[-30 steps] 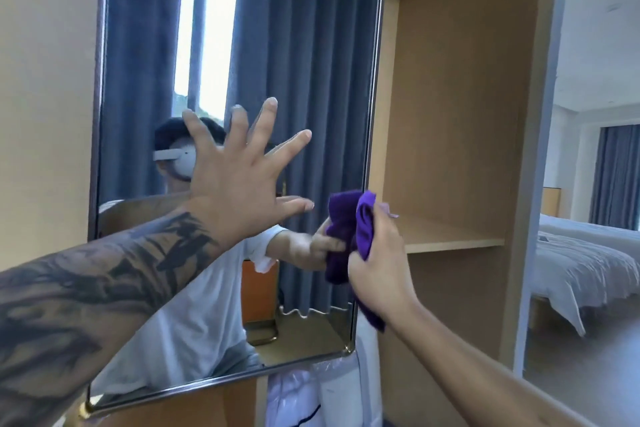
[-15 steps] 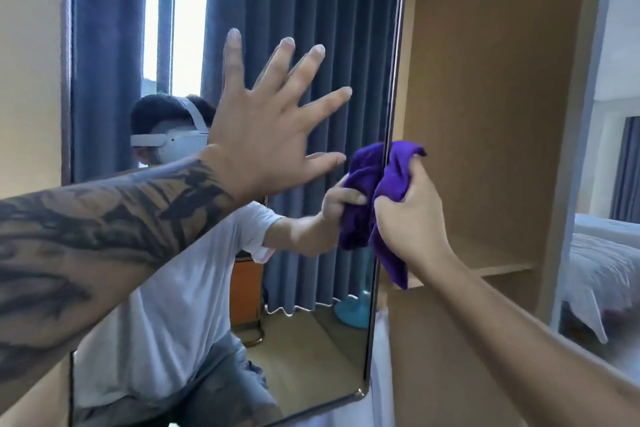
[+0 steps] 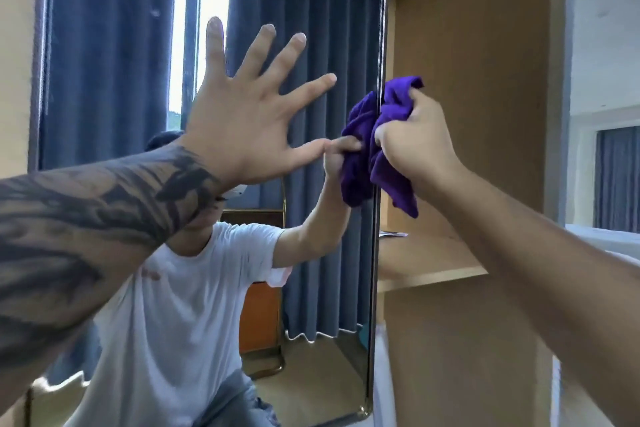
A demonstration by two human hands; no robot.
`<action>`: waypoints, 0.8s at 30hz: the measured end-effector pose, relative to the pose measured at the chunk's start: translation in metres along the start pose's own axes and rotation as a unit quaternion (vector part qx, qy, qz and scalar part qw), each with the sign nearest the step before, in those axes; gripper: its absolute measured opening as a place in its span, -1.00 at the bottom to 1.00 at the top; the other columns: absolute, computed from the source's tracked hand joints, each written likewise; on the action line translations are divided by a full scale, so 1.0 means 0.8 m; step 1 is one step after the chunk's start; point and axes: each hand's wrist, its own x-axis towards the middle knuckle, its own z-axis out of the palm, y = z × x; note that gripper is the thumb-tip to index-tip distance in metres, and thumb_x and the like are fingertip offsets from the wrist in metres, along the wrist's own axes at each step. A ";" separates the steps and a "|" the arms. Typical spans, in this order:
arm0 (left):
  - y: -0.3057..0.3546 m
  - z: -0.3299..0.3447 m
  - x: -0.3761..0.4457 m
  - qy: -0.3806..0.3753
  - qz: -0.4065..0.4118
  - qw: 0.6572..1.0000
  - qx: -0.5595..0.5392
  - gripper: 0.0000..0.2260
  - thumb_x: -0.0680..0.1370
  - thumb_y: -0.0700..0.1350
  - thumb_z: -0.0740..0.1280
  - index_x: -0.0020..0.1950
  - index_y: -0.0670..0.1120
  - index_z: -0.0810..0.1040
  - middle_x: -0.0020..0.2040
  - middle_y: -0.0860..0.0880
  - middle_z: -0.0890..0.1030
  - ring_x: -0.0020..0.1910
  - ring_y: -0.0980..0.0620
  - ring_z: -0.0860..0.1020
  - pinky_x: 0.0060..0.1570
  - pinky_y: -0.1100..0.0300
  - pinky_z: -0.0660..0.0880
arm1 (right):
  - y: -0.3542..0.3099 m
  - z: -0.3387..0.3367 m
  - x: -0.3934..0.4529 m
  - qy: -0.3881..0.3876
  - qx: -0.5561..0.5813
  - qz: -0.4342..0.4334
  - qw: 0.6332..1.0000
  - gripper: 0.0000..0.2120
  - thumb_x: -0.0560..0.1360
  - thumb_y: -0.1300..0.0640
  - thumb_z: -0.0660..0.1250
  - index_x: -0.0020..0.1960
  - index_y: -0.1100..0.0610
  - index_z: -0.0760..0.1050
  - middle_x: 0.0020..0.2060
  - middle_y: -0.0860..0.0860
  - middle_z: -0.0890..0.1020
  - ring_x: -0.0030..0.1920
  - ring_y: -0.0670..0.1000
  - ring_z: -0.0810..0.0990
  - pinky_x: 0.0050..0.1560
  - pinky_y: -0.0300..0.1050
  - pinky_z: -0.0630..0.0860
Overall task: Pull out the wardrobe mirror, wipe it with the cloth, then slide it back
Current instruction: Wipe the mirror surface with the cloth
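Head view looks at a tall mirror (image 3: 311, 28) standing out from a wooden wardrobe (image 3: 467, 45), its thin dark frame running down the right edge and rounding at the bottom right corner. The left hand (image 3: 242, 121) is held up flat against the glass near the middle of the mirror, its fingers (image 3: 214, 45) straight and spread wide, the thumb stretched out toward the right edge; the forearm behind it carries dark tattoos. The right hand (image 3: 415, 142) grips a bunched purple cloth (image 3: 394, 114), fingers curled tightly round it, and holds it against the mirror's right edge at about mid height. The cloth touches the frame there, with a loose corner hanging below the fist, and its reflection sits just beside it in the glass, so the fabric seems to fold round the edge. The thumb tip of the left hand comes close to the reflected hand holding the cloth.

The glass reflects a person in a white T-shirt, blue-grey curtains and a bright strip of window. Right of the mirror, the wardrobe's open compartment shows a light wooden shelf (image 3: 433, 270) with a small flat paper (image 3: 393, 234) lying near its left end, close to the mirror's edge. Past the wardrobe's right side, a white bed (image 3: 602, 239) and another curtain (image 3: 620, 177) are visible.
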 end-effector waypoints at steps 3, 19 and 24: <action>-0.001 -0.002 0.000 0.000 -0.002 1.000 -0.010 -0.20 0.53 0.56 -0.28 0.69 0.28 0.09 0.73 -0.12 0.08 0.69 -0.27 0.04 0.50 -0.56 -0.14 | -0.010 0.000 0.019 0.012 0.008 -0.005 1.000 -0.68 0.31 0.41 0.12 -0.05 0.18 0.50 -0.16 0.09 0.67 -0.16 0.13 0.64 -0.07 0.07 0.63; 0.002 -0.007 -0.002 -0.005 -0.009 1.000 -0.004 -0.22 0.51 0.55 -0.28 0.69 0.32 0.04 0.74 -0.10 0.06 0.70 -0.24 0.04 0.51 -0.52 -0.18 | -0.029 -0.003 0.046 0.026 0.015 -0.003 1.000 -0.72 0.26 0.37 0.11 -0.17 0.08 0.44 -0.29 -0.03 0.55 -0.24 0.05 0.52 -0.08 0.01 0.56; 0.001 -0.012 -0.003 -0.018 -0.008 1.000 -0.005 -0.22 0.52 0.56 -0.27 0.69 0.31 0.04 0.74 -0.10 0.06 0.70 -0.24 0.03 0.52 -0.53 -0.13 | 0.008 0.005 -0.006 0.013 0.024 0.002 1.000 -0.67 0.32 0.37 0.17 -0.04 0.07 0.52 -0.25 -0.04 0.64 -0.23 0.02 0.61 -0.04 0.07 0.62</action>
